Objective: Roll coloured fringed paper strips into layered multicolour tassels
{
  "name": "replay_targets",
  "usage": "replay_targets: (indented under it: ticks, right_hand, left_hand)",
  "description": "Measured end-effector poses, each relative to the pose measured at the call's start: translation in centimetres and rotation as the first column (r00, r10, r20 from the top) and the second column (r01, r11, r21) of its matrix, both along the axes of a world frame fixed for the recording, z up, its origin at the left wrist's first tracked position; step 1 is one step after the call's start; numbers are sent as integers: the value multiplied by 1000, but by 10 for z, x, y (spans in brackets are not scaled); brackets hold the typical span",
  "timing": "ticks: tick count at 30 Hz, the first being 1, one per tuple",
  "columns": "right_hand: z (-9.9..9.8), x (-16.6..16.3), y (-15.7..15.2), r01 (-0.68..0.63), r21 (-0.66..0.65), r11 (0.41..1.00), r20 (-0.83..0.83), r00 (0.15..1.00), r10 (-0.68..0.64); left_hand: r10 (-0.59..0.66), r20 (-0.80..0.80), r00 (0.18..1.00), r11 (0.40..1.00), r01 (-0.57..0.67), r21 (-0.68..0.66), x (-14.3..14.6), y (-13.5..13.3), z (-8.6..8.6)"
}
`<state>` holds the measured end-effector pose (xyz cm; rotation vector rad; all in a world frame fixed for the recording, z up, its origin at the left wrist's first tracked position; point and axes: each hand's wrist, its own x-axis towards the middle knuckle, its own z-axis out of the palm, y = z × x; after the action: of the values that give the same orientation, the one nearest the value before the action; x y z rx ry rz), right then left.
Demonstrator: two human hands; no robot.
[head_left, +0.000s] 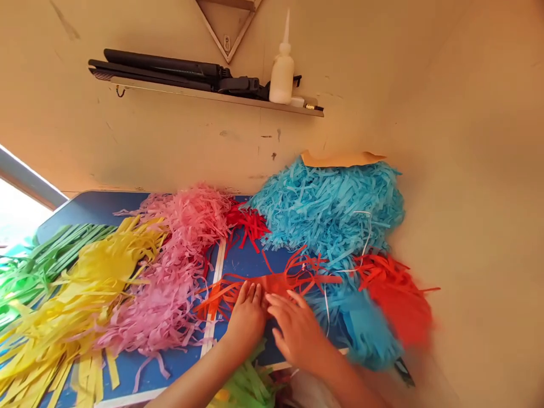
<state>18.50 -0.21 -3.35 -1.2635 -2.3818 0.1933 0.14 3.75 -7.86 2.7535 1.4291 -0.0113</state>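
Observation:
My left hand and my right hand lie side by side on the blue table, fingers stretched out flat. Both press on an orange-red fringed paper strip spread across the table in front of them. Its cut ends fan out left and right. Just right of my right hand lie a blue fringe bundle and a blurred orange-red fringe bundle.
Heaps of cut paper fringe ring the hands: light blue, pink, yellow, green, red. A wall shelf holds a white glue bottle and black tools. Green strips sit below my wrists.

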Motion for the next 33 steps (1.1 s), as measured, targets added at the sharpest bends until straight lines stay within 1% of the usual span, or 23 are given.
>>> replay_targets:
  ticks: [1, 2, 3, 4, 6, 8, 9, 10, 11, 12, 13, 14, 15, 16, 18, 20, 21, 23, 25, 28, 30, 33]
  right_hand:
    - [-10, -13, 6, -44, -62, 997, 23, 999, 45]
    - [-17, -19, 14, -44, -130, 991, 51, 997, 51]
    - [-22, -18, 22, -4, -183, 983, 81, 997, 19]
    - [-24, -12, 28, 64, -222, 973, 118, 992, -39]
    - [-21, 10, 34, 264, -251, 932, 217, 953, -211]
    - [-10, 31, 31, 453, -211, 866, 305, 872, -382]
    - [-3, 36, 27, 494, -183, 850, 320, 847, -424]
    - [2, 36, 23, 472, -166, 866, 312, 858, -408]
    - [6, 32, 19, 389, -165, 906, 283, 899, -334]
    - [8, 25, 17, 258, -180, 949, 235, 948, -213]
    - [7, 17, 17, 117, -208, 971, 176, 981, -81]
    - [3, 8, 19, 3, -245, 970, 120, 992, 27]
    - [-2, 1, 24, -59, -288, 956, 73, 994, 84]
    - [-8, -4, 30, -76, -332, 940, 37, 995, 94]
    - [-20, -6, 44, -53, -395, 917, -14, 999, 52]
    - [-27, -1, 55, -15, -427, 904, -42, 999, -4]
    - [-30, 1, 58, 16, -435, 900, -43, 998, -38]
    - [-31, 2, 63, 112, -442, 890, -10, 992, -130]
    - [-33, -2, 66, 218, -427, 878, 38, 974, -224]
    - [-36, -13, 69, 351, -376, 858, 91, 935, -343]
    - [-38, -18, 71, 402, -350, 846, 110, 915, -389]
    - [-40, -19, 72, 429, -330, 841, 126, 903, -411]
  left_hand:
    - [-3, -4, 1000, 1000, 3, -5, -2, 0, 2]
    - [-3, -7, 1000, 1000, 2, -10, -4, 0, 4]
    - [3, -7, 1000, 1000, -4, -17, -8, -1, 5]
    - [16, -5, 1000, 1000, -17, -24, -12, -1, 6]
    - [43, 6, 999, 998, -43, -40, -21, -2, 5]
    - [67, 26, 997, 997, -66, -49, -27, -3, 3]
    - [75, 38, 996, 996, -73, -53, -28, -4, 3]
    - [79, 52, 996, 996, -76, -55, -28, -4, 2]
    - [78, 68, 995, 996, -74, -56, -28, -4, 2]
    - [76, 85, 993, 996, -71, -55, -27, -4, 2]
    - [72, 104, 992, 996, -67, -54, -27, -3, 3]
    - [68, 125, 990, 997, -61, -53, -27, -3, 4]
    - [63, 151, 986, 997, -56, -51, -28, -2, 5]
    - [57, 181, 982, 998, -50, -48, -30, 0, 7]
    - [45, 247, 968, 999, -37, -38, -39, 4, 10]
    - [39, 307, 951, 998, -22, -59, -49, 9, 14]
    - [55, 327, 943, 995, -24, -95, -54, 12, 15]
    - [124, 340, 932, 980, -62, -189, -59, 19, 17]
    - [214, 318, 924, 959, -137, -247, -59, 26, 18]
    - [308, 264, 914, 940, -249, -235, -49, 36, 16]
    - [347, 222, 911, 929, -301, -217, -42, 41, 15]
    - [371, 164, 914, 921, -340, -187, -35, 46, 14]
